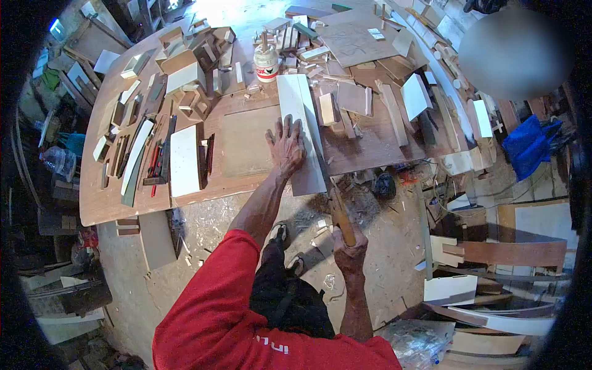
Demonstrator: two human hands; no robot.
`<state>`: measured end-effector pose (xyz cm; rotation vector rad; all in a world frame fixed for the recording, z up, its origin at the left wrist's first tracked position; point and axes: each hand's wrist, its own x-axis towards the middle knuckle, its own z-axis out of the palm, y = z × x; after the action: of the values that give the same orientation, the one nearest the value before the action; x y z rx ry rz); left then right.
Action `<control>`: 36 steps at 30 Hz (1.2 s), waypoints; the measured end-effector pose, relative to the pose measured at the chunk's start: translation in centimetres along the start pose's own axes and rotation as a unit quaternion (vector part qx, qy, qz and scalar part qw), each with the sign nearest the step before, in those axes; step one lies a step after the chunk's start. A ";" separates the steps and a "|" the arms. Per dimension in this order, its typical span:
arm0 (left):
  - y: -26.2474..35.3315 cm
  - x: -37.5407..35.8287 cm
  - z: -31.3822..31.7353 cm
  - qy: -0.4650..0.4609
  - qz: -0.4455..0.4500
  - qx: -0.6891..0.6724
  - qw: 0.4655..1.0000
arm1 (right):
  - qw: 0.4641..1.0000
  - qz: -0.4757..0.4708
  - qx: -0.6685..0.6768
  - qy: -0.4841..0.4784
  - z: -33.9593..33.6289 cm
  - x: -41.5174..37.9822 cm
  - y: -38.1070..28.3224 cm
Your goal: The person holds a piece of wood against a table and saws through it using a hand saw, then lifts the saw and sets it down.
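A long white board lies on the wooden table, its near end at the table's front edge. My left hand rests flat on this board with its fingers spread. Below the table edge, my right hand is wrapped round the wooden handle of a saw. The saw points up toward the board's near right corner; its blade shows only in part, and I cannot tell whether it touches the board.
Behind the board stands a white glue bottle among wood scraps. A white panel and red pencils lie to the left. Small blocks are on the right. Offcuts litter the floor; boards are stacked lower right.
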<state>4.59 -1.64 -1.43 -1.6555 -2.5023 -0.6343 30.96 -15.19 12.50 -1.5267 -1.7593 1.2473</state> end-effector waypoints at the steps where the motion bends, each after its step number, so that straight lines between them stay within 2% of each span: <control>1: 0.1 0.1 -0.2 -0.014 -0.002 0.006 1.000 | 1.000 0.008 0.003 0.005 -0.2 -0.1 -0.4; 3: 0.2 0.2 -0.4 -0.030 -0.005 0.011 0.999 | 1.000 0.019 0.006 0.008 -0.2 -0.6 -0.3; 5: 0.4 0.6 -0.4 -0.070 -0.007 0.056 0.996 | 0.998 -0.034 0.014 0.043 -0.4 -1.9 0.4; 8: 0.2 0.8 0.4 -0.086 0.000 0.063 0.994 | 0.997 -0.033 0.023 0.062 -0.8 -3.2 0.2; 9: 0.1 0.6 0.7 -0.087 0.001 0.062 0.994 | 0.997 -0.032 0.023 0.063 -1.0 -3.6 0.6; 11: -0.3 0.6 0.7 -0.032 0.024 0.001 0.999 | 0.999 0.012 0.024 0.037 -1.0 -3.4 1.6; 15: -0.2 0.5 0.5 -0.032 0.018 -0.031 0.999 | 0.999 0.002 0.016 0.033 -0.3 -2.7 2.5; 17: -0.3 0.6 0.8 -0.032 0.020 -0.015 0.999 | 0.990 -0.112 0.010 0.083 0.5 -1.1 2.4; 18: -0.4 0.6 1.1 -0.033 0.020 -0.015 0.999 | 0.990 -0.112 0.010 0.082 0.7 -0.3 1.9; 20: -0.8 0.6 1.5 -0.028 0.033 0.018 0.999 | 1.000 -0.011 0.001 0.021 0.9 1.1 1.2; 21: -1.1 0.8 1.5 -0.027 0.035 0.020 0.999 | 1.000 -0.011 0.004 0.022 1.2 1.0 1.5; 23: -1.4 0.5 1.9 -0.022 0.059 0.045 0.997 | 0.993 -0.096 -0.029 0.055 1.2 -0.3 2.9; 26: -0.5 0.5 0.6 -0.043 0.038 0.017 0.998 | 0.987 -0.128 0.010 0.094 0.5 -3.1 2.6; 29: -0.2 0.2 -0.4 -0.028 0.046 -0.020 0.998 | 0.995 -0.064 0.002 0.069 0.4 -1.0 1.4; 30: -0.1 0.1 -0.1 -0.028 0.046 -0.019 0.998 | 0.991 -0.116 -0.019 0.063 1.1 1.1 2.3; 31: -0.1 0.0 0.2 -0.037 0.037 -0.013 0.999 | 0.991 -0.115 -0.016 0.062 1.2 1.2 2.4; 33: -0.3 1.2 0.1 -0.039 0.037 -0.003 0.999 | 0.999 -0.047 0.001 0.011 1.8 2.0 2.2; 36: 0.0 0.8 0.0 -0.027 0.024 -0.013 0.999 | 0.995 -0.072 0.024 0.069 1.5 -1.8 2.7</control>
<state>4.26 -0.90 -1.18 -1.7597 -2.4923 -0.6291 31.47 -17.50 9.84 -1.3972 -1.7067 1.0792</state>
